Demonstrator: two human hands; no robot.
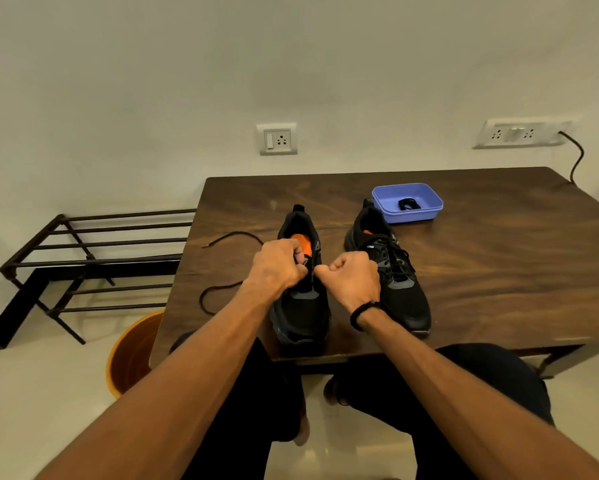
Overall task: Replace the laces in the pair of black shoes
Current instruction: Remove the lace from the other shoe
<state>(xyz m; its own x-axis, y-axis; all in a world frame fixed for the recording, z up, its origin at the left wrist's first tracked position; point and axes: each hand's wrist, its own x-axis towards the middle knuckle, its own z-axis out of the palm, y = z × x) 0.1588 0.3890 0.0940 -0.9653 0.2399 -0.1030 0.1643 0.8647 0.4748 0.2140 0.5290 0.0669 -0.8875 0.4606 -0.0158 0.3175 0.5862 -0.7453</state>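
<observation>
Pinching at the near shoe's (301, 299) eyelets, both hands (279, 265) (351, 277) curl; old lace (222, 271) lies out, other shoe (391, 271) remains laced.

Eyelet area of the near black mesh shoe (300, 306) is hidden behind the left hand (279, 263) and right hand (351, 277); can't tell what the curled fingers pinch. Black lace coil in the purple plastic tray (426, 211): too small to count.

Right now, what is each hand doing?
Left hand: fingers curled, gripping the tongue area of the left shoe.
Right hand: curled in a fist by that shoe; what it pinches cannot be told.
</observation>
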